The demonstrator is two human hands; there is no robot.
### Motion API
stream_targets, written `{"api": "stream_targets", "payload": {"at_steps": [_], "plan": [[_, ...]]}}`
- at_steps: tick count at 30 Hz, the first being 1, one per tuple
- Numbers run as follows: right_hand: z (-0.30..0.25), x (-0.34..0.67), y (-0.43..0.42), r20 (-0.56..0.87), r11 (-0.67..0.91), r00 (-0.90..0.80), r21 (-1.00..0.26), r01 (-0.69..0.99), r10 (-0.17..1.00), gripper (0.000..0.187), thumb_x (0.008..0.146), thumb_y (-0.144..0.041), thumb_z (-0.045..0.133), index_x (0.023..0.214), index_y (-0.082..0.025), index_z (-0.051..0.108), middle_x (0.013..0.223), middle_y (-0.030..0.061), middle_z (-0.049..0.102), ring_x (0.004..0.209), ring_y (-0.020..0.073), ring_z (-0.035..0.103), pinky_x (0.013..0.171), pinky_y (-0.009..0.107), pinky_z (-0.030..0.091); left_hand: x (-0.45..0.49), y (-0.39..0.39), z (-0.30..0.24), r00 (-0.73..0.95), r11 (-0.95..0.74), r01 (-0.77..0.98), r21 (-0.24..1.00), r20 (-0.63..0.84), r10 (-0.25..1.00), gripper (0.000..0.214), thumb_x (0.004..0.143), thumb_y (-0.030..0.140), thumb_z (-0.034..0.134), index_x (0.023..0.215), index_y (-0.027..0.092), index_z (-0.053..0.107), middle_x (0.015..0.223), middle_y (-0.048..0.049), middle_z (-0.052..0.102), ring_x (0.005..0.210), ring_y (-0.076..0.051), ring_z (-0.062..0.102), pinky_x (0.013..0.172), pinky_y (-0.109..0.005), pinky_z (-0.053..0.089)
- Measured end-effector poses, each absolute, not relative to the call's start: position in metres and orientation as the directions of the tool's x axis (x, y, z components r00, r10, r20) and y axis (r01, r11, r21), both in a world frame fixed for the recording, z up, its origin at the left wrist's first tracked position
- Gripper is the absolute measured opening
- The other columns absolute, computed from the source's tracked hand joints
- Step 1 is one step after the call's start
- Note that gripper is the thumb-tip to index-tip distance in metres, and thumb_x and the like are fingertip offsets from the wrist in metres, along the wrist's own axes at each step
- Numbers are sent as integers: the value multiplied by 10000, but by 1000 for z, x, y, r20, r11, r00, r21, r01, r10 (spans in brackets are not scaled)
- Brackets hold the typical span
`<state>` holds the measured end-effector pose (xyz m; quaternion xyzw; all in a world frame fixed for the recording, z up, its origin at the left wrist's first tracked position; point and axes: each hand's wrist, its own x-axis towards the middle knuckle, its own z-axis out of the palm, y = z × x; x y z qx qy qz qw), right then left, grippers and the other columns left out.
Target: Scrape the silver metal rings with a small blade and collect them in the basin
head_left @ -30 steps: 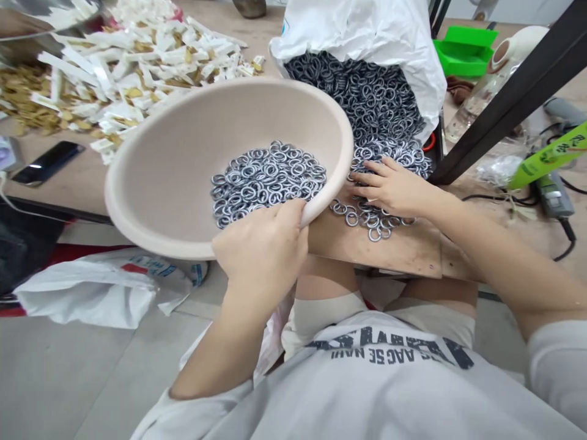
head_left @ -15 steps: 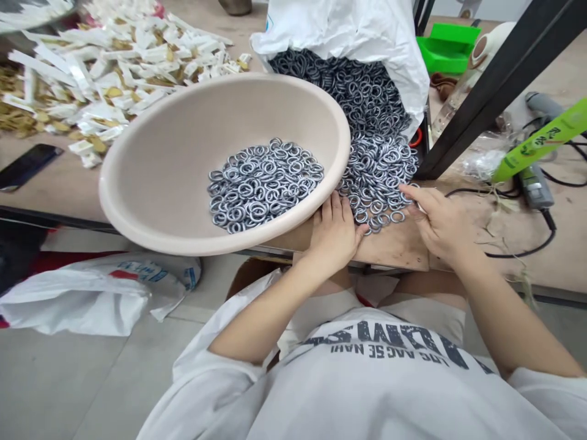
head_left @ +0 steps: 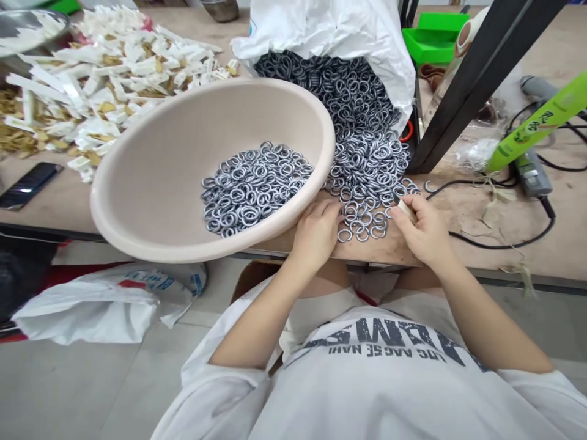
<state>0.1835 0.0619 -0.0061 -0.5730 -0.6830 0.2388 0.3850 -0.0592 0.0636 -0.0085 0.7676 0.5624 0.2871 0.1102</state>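
Workbench (head_left: 463, 244) heaped with metal rings (head_left: 367, 171); tiled floor (head_left: 68, 385) below

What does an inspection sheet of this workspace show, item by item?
Surface: light wooden workbench, scuffed, with scraps lying on it.
Job's things: a tilted beige plastic basin holds silver-grey metal rings; more rings spill from a white woven sack onto the bench.
Clutter: heap of white and tan strips, black smartphone, bright green plastic tray.
Hands: left hand open beside the basin; right hand has fingers pinching a small cream piece.
Cables: black cable looping across the bench.
Surroundings: white plastic bag on grey tile floor; black metal frame post.
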Motion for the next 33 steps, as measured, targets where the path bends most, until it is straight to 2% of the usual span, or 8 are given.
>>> {"api": "stream_targets", "payload": {"at_steps": [2, 5, 10, 14, 18, 23, 27, 33], "plan": [[-4, 175, 59, 234, 228, -44, -856, 463, 971, 296, 935, -500, 625, 1028, -223, 671, 921, 29, 700, 824, 199, 626, 767, 349, 484, -51, 61, -7, 105, -326, 656, 681, 345, 933, 191, 955, 235, 578, 1073, 193, 722, 1132, -94, 740, 1088, -238, 665, 1014, -395, 510], [1, 158, 52, 187, 206, -110, -958, 198, 976, 306, 919, -488, 662, 1088, -233, 677, 1017, 38, 716, 895, 197, 650, 809, 351, 518, -33, 53, -5, -25, -206, 186, 961, 214, 977, 173, 879, 339, 718, 969, 191, 702, 930, -46, 729, 831, -164, 671, 795, -289, 548], [3, 129, 40, 227, 227, -16, -974, 2, 974, 236, 851, -456, 760, 921, -244, 687, 875, 8, 681, 806, 176, 626, 760, 333, 528, -2, 39, -6, 59, 67, -398, 915, -47, 997, 312, 780, 423, 821, 912, 188, 664, 801, 7, 652, 640, -92, 574, 632, -214, 494], [-2, 120, 34, 210, 217, 89, -973, -84, 974, 255, 821, -469, 784, 867, -251, 659, 796, -9, 644, 707, 158, 588, 677, 313, 524, 6, 29, -2, 40, 66, -428, 901, -55, 998, 298, 878, 491, 706, 886, 205, 622, 779, 18, 591, 666, -98, 531, 648, -218, 470], [-2, 124, 33, 202, 196, -83, -977, -81, 976, 346, 816, -544, 767, 1028, -285, 680, 933, 26, 692, 750, 181, 632, 666, 335, 554, 5, 21, 6, 56, 100, -382, 919, -85, 995, 368, 898, 539, 660, 795, 195, 583, 718, 18, 519, 632, -99, 461, 588, -210, 418], [2, 134, 40, 130, 98, -232, -985, -145, 964, 397, 875, -650, 646, 1021, -281, 653, 764, -3, 644, 582, 161, 573, 532, 316, 491, 7, 19, 7, 69, 114, -434, 894, -93, 993, 396, 949, 533, 585, 756, 192, 530, 622, 40, 416, 529, -84, 361, 490, -211, 317], [11, 148, 39, 218, 255, -257, -960, 116, 941, 391, 999, -601, 461, 983, -248, 629, 791, 20, 620, 672, 172, 561, 619, 333, 448, 5, 21, 7, 82, 153, -480, 864, -129, 988, 428, 959, 526, 567, 709, 203, 443, 555, 64, 339, 470, -79, 287, 454, -215, 270], [23, 150, 21, 381, 526, -375, -716, 459, 845, 249, 1013, -408, 506, 833, -238, 540, 716, 1, 559, 667, 168, 514, 632, 331, 358, 4, 22, 6, 73, 174, -489, 855, -159, 985, 449, 929, 555, 605, 704, 197, 456, 546, 67, 333, 470, -71, 262, 458, -214, 250]]}}
